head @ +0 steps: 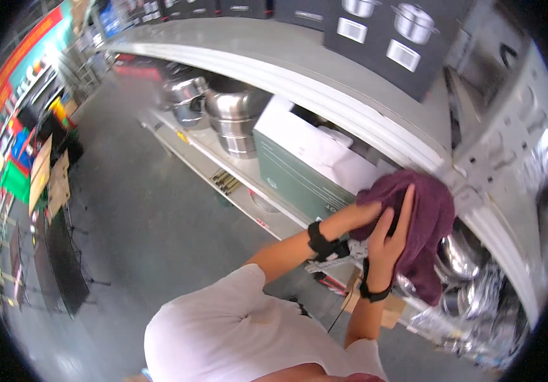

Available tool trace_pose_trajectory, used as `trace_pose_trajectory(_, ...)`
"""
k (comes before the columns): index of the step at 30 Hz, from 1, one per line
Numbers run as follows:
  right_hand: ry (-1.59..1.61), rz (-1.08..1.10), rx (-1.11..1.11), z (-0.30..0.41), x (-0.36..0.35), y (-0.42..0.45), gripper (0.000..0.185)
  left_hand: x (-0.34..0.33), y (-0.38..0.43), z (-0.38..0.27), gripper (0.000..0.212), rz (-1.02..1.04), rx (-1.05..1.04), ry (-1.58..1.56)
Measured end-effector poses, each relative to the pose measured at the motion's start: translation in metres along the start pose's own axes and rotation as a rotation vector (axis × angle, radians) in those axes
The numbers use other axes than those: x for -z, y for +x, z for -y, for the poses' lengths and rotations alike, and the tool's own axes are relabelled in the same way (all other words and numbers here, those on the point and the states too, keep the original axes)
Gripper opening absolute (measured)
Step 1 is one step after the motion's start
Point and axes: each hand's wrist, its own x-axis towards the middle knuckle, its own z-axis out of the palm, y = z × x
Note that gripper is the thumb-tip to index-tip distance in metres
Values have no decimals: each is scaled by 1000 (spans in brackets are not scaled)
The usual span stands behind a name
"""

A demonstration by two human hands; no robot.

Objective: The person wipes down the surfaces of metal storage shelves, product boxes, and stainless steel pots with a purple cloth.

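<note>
A maroon cloth [429, 229] is bunched up and hangs down in front of the shelf rack's perforated metal upright. The fingers of my left hand [365, 216] go into its folds, where their tips are hidden. My right hand [386, 244] lies against the cloth's near side with fingers extended, and part of the cloth lies beyond its palm. Both wrists wear black bands. Just left of the cloth, a green and white cardboard box [297, 167] stands on the middle shelf.
Stainless steel pots [235, 117] stand left of the box. Above, a black carton [388, 43] with pot pictures sits on the upper shelf [254, 43]. Shiny metal cookware [462, 255] fills the shelf at right. Across the grey floor [159, 229] are dark panels [63, 258] and a green bin [16, 181].
</note>
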Motion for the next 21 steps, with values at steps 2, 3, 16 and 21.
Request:
trace_pose_trajectory(2,9,100,-32,-3,-2,-20,44,1,-22,12,45,-56,-83,45)
trace_pose_trajectory(3,-13,122,20,1,3,-27,42,2,-39,4,46,-114,-114,-28)
trace_pose_trajectory(16,300,479,278,81,-22,134,24,294,-46,-305,22,-1002,-560,2118)
trace_pose_trajectory(21,74,490,-47,129,-56,155,28,429,-32,-320,28,-320,-112,1639)
